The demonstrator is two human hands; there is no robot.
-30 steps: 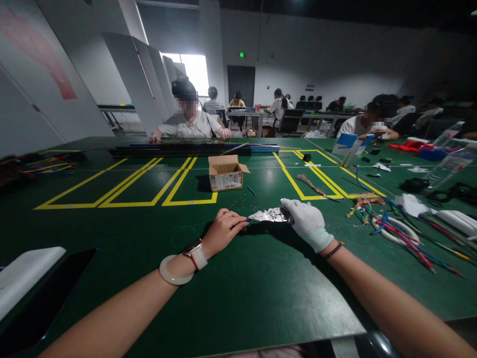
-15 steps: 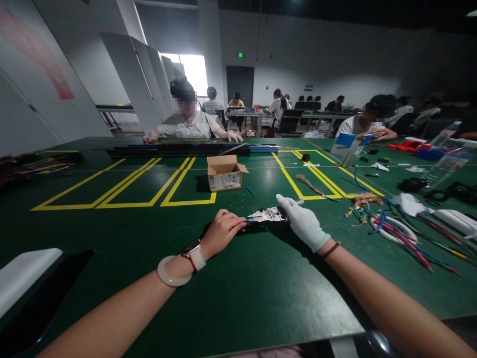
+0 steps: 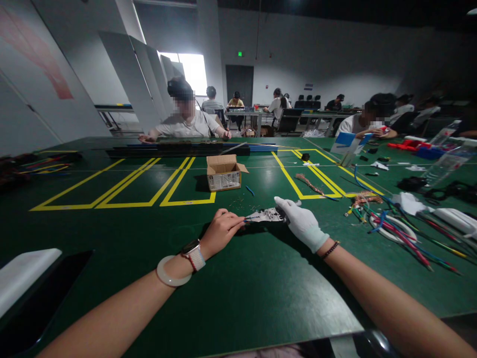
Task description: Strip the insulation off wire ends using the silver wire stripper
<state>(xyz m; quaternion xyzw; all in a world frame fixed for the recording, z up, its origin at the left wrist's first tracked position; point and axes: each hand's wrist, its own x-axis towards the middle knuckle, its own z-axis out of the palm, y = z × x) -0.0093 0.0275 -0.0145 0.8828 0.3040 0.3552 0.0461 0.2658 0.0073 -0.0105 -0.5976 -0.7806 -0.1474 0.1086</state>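
Observation:
My right hand [image 3: 301, 223], in a white glove, is closed round the handles of a wire stripper [image 3: 269, 215] whose silver jaws point left. Bare and wearing a watch at the wrist, my left hand [image 3: 222, 229] pinches a short blue wire [image 3: 245, 220] at the tip of those jaws. Most of the wire is hidden by my fingers and the jaws. Just beyond lie tiny scraps on the green table [image 3: 238, 288] and a loose blue wire piece [image 3: 250, 190]. An open cardboard box [image 3: 224, 181] stands behind them.
Stripped copper strands [image 3: 309, 184] lie at the right inside yellow tape lines. Further right are a tangle of coloured wires [image 3: 395, 228] and a plastic bottle [image 3: 449, 161]. A white object [image 3: 30, 273] sits at the left edge. Across the table sits a person [image 3: 188, 119].
The wire stripper's jaws and my gloved hand have shifted very slightly left and tilted. My left hand keeps its place. The person opposite has drawn their hands closer in.

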